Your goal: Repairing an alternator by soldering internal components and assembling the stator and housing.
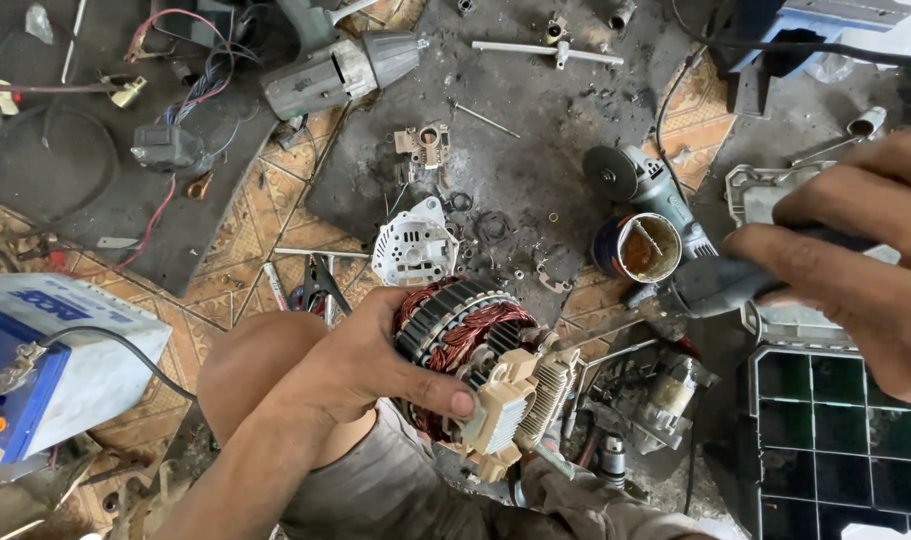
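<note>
Both arms are bare, with no sleeve, glove, watch or ring showing. The left hand [360, 365] has short nails, its thumb and knuckles smudged dark with grease. The right hand [855, 265] looms large and slightly blurred, fingers long, likewise grimy. Grey fabric, creased and dust-stained, covers the lap below; one knee shows bare.

One head-worn view, looking steeply down over the person's lap onto the workshop floor. The alternator stator [465, 345] sits close under the lens, just below frame centre. Beyond it, farther from the camera, lies the dark mat [535, 150]; left of it, at the edge, the blue-and-white battery [55, 360].
</note>
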